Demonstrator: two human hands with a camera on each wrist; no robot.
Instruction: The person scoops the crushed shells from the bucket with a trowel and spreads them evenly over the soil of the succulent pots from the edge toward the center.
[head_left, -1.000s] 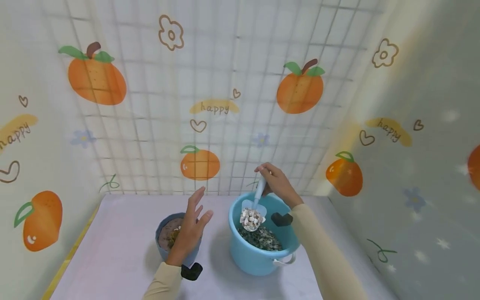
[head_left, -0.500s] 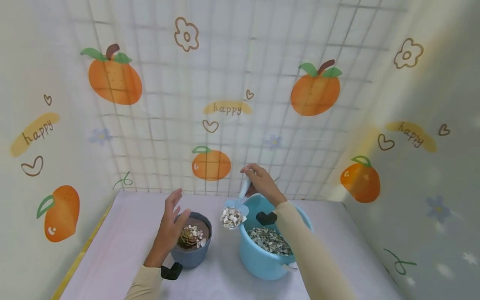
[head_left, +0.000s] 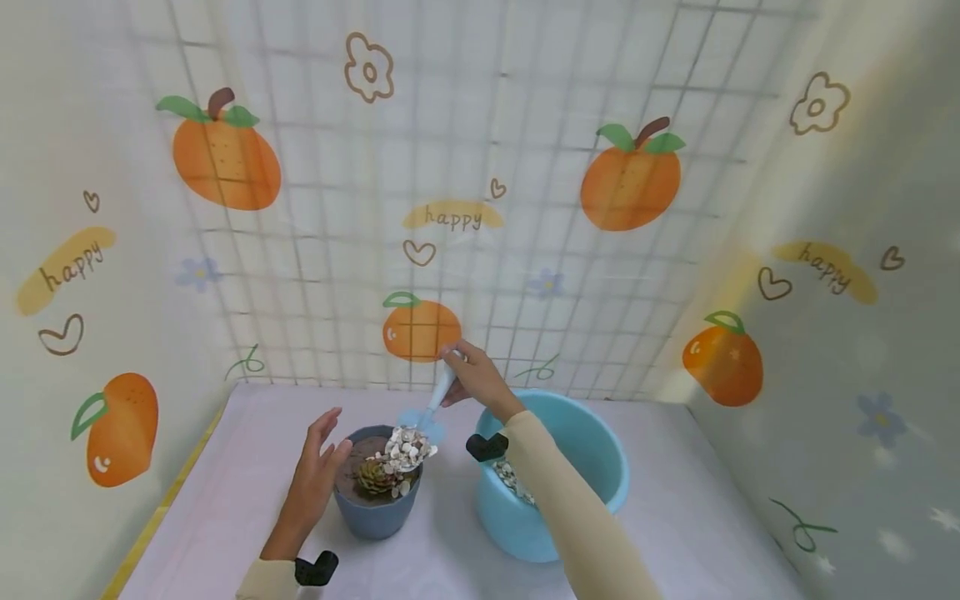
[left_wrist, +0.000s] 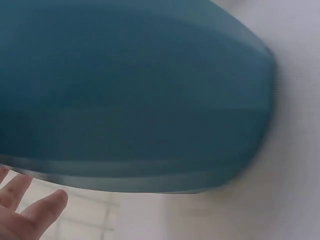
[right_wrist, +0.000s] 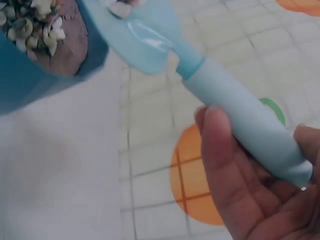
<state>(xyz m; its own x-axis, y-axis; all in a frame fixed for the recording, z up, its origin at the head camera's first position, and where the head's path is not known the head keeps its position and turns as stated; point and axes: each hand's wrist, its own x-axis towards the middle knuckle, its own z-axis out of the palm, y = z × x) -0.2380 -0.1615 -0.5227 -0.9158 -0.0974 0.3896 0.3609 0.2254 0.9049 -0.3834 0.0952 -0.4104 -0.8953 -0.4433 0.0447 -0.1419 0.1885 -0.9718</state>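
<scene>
My right hand (head_left: 480,379) grips the handle of a light blue scoop (right_wrist: 235,107) heaped with whitish shell bits or pebbles (head_left: 410,447). The scoop's head is tilted down over the right rim of a blue-grey flowerpot (head_left: 375,521). Inside the pot, a small succulent (head_left: 371,477) sits in brownish soil, with pale pieces along its right side. Beside the pot's left side is my left hand (head_left: 309,479), fingers extended and thumb apart, holding nothing. In the left wrist view, its fingers (left_wrist: 47,207) appear below the pot wall.
A larger light blue bucket (head_left: 618,467) stands right of the pot, partly covered by my right forearm, with more pale pieces inside. Both stand on a white-covered table (head_left: 202,508). Behind rises a grid-backed curtain (head_left: 315,250) printed with oranges.
My right hand has carried the loaded scoop left from the bucket, past the gap, to the flowerpot. My left hand has shifted off the pot's front to its left side.
</scene>
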